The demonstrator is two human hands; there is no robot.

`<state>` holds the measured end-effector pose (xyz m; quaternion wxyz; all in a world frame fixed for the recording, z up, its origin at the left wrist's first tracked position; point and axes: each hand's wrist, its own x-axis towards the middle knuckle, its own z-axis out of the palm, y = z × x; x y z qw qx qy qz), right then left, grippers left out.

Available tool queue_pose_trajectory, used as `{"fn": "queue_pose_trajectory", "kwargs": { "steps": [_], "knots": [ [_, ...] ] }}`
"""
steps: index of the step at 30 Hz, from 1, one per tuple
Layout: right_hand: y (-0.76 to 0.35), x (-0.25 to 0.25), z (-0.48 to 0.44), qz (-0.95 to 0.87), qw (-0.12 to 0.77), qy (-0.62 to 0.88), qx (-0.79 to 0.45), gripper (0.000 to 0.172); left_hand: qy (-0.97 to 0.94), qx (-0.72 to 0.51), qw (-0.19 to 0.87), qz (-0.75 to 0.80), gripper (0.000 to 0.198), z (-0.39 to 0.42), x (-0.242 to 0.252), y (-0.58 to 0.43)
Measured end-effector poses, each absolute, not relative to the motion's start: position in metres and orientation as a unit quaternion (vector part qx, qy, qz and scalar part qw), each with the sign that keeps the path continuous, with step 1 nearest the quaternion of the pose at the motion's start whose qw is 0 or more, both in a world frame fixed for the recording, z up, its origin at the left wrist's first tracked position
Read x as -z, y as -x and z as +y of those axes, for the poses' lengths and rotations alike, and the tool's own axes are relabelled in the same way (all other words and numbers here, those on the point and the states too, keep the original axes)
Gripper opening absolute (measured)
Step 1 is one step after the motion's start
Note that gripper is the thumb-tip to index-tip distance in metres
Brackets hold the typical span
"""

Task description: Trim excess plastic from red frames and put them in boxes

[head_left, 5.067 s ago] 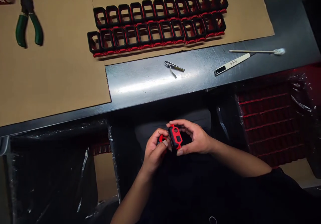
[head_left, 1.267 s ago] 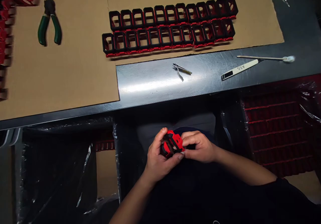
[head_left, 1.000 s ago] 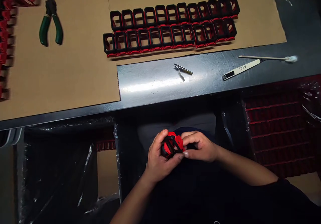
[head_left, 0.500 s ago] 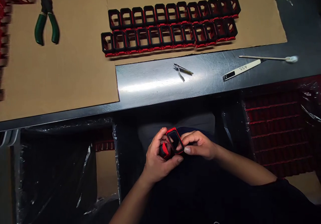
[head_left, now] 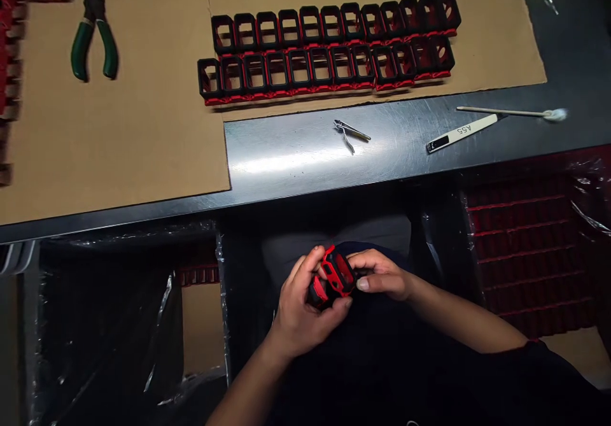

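Observation:
Above my lap, my left hand (head_left: 305, 302) is closed around a red-and-black plastic housing (head_left: 339, 270), a rectangular frame with an open middle. A second red-and-black piece (head_left: 319, 290) sits deeper in the same palm, partly covered by the fingers. My right hand (head_left: 380, 275) pinches the right edge of the upper housing between thumb and fingers; some of its fingertips are hidden behind the part. On the table ahead, two rows of similar housings (head_left: 299, 69) stand on cardboard (head_left: 143, 139).
Green-handled pliers (head_left: 95, 34) lie on the cardboard at left. Small nippers (head_left: 352, 134), tweezers marked A55 (head_left: 462, 133) and a cotton-tipped stick (head_left: 506, 112) rest on the metal table (head_left: 281, 158). Plastic-lined bins flank my lap, the right one holding rows of red parts (head_left: 529, 254).
The upper housing has been turned in my fingers, so its red side with holes now shows. Both hands stay in nearly the same place. The view has shifted slightly.

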<state>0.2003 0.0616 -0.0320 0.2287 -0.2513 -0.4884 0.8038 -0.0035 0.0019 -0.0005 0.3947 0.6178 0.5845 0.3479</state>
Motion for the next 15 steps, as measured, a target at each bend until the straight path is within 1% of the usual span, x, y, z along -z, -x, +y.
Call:
{"fn": "queue_pose_trajectory", "kwargs": {
  "steps": [6,12,15],
  "knots": [
    [-0.2006,0.0347,0.0589,-0.453,0.171,0.246,-0.840,0.044,-0.652,-0.340,0.377,0.563,0.070,0.0061,-0.0066,0.0014],
    [-0.2010,0.0359,0.0561,-0.444,0.182,0.267,-0.836,0.048,-0.638,-0.356,0.375,0.571,0.068,0.0056,-0.0044,0.0020],
    [-0.2024,0.0382,0.0560,-0.475,0.177,0.262,-0.821,0.052,-0.618,-0.357,0.386,0.584,0.067,0.0054,-0.0030,0.0014]
  ]
}}
